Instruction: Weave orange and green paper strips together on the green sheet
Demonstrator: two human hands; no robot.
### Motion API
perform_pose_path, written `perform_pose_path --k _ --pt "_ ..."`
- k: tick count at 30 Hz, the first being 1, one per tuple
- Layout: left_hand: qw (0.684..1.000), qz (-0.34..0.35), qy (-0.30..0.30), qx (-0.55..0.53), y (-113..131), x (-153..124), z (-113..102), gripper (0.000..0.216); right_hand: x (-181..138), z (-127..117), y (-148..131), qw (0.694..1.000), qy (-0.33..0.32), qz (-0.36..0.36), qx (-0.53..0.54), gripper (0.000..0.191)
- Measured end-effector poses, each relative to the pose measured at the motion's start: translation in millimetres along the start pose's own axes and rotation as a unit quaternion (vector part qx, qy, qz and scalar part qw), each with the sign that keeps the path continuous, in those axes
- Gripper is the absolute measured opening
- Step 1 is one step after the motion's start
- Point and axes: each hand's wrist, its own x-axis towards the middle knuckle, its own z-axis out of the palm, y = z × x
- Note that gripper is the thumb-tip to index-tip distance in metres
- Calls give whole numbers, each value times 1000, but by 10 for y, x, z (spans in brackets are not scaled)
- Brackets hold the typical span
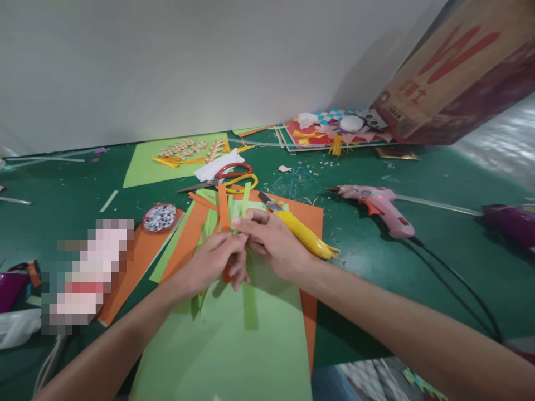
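Observation:
Both hands meet over a light green paper sheet (pixel 225 356). My left hand (pixel 217 259) is closed on an orange paper strip (pixel 224 209), which shows above and below the fingers. My right hand (pixel 271 239) pinches a narrow green paper strip (pixel 251 306) that hangs down over the sheet. The fingertips of the two hands touch or nearly touch, hiding where the strips come together. Loose orange and green strips (pixel 184 245) fan out behind my left hand. Just beyond my right hand lies a yellow utility knife (pixel 303 231), blade out, on orange paper (pixel 313 217).
Scissors (pixel 234 175) with red and yellow handles lie beyond the strips. A pink glue gun (pixel 376 206), its light lit, rests at right with a trailing cord. At left are a round container of googly eyes (pixel 160 218) and a pixelated object (pixel 90 273). A paper bag (pixel 451 78) stands behind.

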Motion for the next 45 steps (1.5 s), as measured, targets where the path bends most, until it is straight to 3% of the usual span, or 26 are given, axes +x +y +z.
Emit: perform_pose_path --k 11,17,35,45 --pt "999 -6 -52 6 15 -11 -23 52 48 -62 3 1000 -11 -18 -2 42" --pt "998 13 -5 -55 -4 4 12 35 32 -28 -8 1000 -14 -14 -1 40" --pt "999 44 -26 -1 -4 -28 -16 46 44 -87 -71 997 -48 -53 -11 50" --pt "999 38 21 -26 -2 3 13 36 58 -79 -7 998 -44 -36 -17 39"
